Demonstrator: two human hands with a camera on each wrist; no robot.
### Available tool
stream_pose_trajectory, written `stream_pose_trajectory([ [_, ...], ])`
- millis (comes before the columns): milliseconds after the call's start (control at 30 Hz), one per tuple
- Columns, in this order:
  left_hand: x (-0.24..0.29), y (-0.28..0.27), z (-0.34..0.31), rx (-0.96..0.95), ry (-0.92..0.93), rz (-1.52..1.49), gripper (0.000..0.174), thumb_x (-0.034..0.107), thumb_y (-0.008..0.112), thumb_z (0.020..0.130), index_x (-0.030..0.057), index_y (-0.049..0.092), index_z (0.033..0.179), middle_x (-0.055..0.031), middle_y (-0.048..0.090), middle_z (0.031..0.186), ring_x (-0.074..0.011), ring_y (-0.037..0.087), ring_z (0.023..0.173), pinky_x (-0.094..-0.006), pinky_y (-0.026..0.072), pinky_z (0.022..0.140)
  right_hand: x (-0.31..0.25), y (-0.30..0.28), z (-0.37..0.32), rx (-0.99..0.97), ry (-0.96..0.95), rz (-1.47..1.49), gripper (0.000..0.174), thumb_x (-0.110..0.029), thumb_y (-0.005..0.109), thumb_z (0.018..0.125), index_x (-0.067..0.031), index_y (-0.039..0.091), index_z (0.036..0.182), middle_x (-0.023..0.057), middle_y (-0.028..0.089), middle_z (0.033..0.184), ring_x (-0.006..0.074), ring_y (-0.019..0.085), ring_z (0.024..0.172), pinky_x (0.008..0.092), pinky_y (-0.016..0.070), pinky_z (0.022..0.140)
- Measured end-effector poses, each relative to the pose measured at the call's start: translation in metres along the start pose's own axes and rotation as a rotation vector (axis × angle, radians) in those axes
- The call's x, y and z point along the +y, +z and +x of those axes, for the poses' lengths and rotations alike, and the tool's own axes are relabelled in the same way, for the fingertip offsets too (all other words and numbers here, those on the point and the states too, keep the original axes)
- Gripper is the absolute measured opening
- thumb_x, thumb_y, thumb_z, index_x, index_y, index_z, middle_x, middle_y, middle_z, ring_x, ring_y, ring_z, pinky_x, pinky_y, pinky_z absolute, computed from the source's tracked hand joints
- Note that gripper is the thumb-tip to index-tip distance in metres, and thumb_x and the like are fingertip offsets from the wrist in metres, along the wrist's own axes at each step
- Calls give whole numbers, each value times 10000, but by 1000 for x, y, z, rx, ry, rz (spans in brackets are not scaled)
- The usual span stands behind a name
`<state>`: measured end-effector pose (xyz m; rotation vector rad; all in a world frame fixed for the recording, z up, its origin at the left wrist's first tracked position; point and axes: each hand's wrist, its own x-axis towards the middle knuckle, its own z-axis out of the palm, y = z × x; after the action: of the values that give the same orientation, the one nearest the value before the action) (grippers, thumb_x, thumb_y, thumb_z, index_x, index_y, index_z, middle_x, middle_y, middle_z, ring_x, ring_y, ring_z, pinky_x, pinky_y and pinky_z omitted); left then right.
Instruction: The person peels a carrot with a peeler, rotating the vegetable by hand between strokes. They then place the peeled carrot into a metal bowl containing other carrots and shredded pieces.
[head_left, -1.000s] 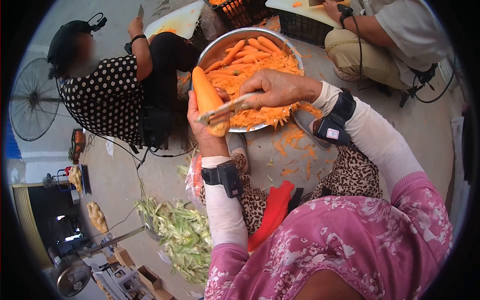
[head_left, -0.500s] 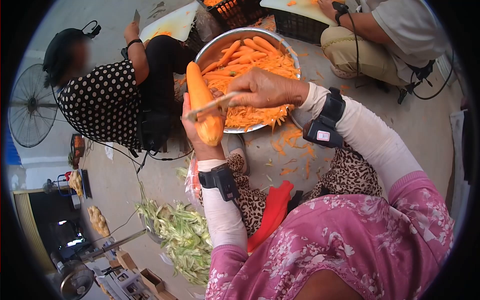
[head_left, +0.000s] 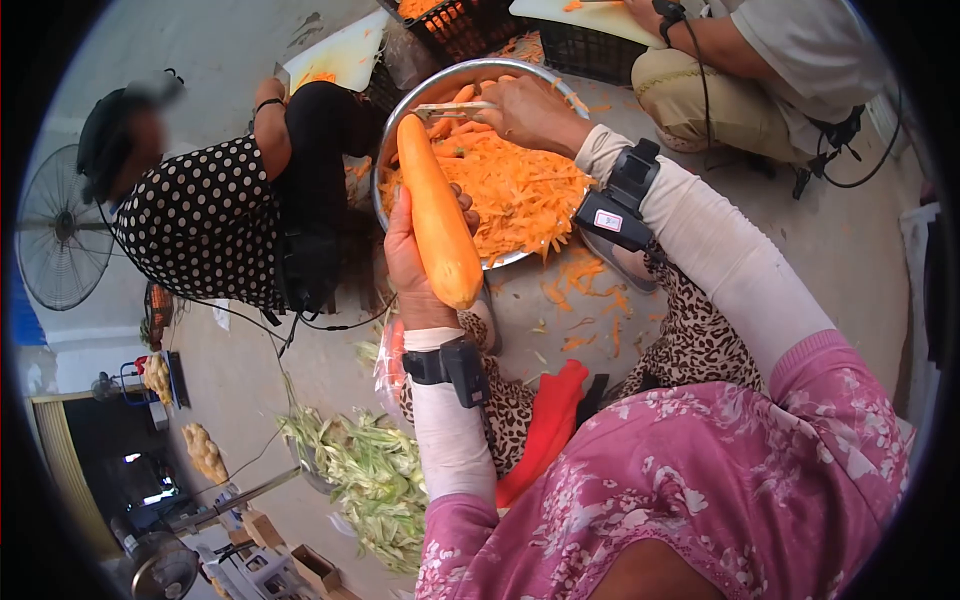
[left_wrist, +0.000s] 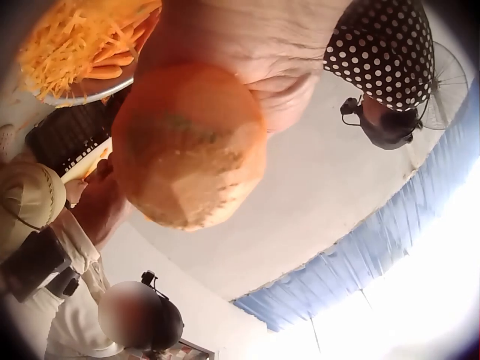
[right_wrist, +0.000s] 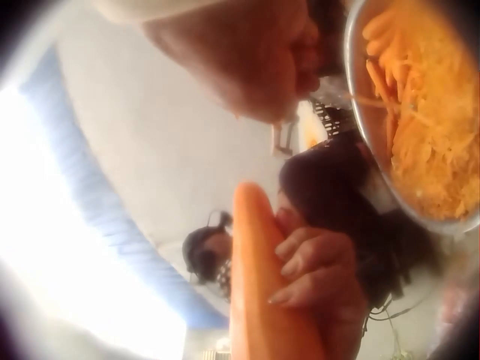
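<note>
Concrete flooring (head_left: pixel 240 370) is spread across the frame, with a large fan (head_left: pixel 62 225) at far left. Work is shared by two other people: a person in a dotted top (head_left: pixel 205 220) is seen at upper left, and a person in a pale shirt (head_left: pixel 810 60) at upper right. A heap of pale green leaves (head_left: pixel 375 480) is seen at lower left. At upper centre, a metal basin (head_left: pixel 377 182) is filled with orange shreds (head_left: pixel 525 205) and whole carrots; more shreds are scattered on the floor below it.

Just left of the basin's middle, a large carrot (head_left: pixel 438 215) is held tilted, blunt end down, grasped by the curled fingers of the left hand (head_left: pixel 410 255). A peeler (head_left: pixel 455 107) is gripped in the right hand (head_left: pixel 535 110), its head beside the carrot's narrow tip; whether they touch cannot be told.

Peeling of this carrot is judged well advanced: smooth facets are shown along its length, while dark specks (left_wrist: pixel 217 201) are left at the blunt end. Whether the basin's whole carrots are already peeled cannot be told.
</note>
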<state>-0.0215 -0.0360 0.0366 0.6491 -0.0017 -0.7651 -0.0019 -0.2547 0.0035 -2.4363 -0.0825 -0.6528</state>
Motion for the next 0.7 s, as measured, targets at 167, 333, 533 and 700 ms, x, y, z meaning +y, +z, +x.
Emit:
stream_pose_trajectory([
  [167,8,-21,9,-32,-34,-251,389,384,475,926,25,549,1056,-134,566,861,-250,522,766,-365,468,701,-6,-6,-6,-44,85,223,355,-317,559,873,24,642,820,144,608,697,261,585,642,389,447,585],
  [333,11,-29,12,-64,37,-248,447,405,469,924,18,508,1146,-135,560,926,-245,515,794,-369,473,743,-46,-23,-28,-288,63,687,327,-319,581,869,1,645,883,45,569,659,103,531,633,287,432,562],
  [533,12,-15,3,3,174,-58,464,452,470,918,21,527,1081,-121,553,867,-242,506,783,-345,478,709,-64,-37,-48,-550,-158,713,230,-236,612,870,-7,612,891,9,538,666,93,480,628,269,405,571],
  [700,16,-24,2,-98,-10,-244,463,434,468,924,-5,506,1065,-144,498,850,-232,477,784,-335,469,713,-67,-36,-52,-565,-160,740,236,-241,620,864,-9,612,906,30,523,660,100,473,631,273,403,575],
])
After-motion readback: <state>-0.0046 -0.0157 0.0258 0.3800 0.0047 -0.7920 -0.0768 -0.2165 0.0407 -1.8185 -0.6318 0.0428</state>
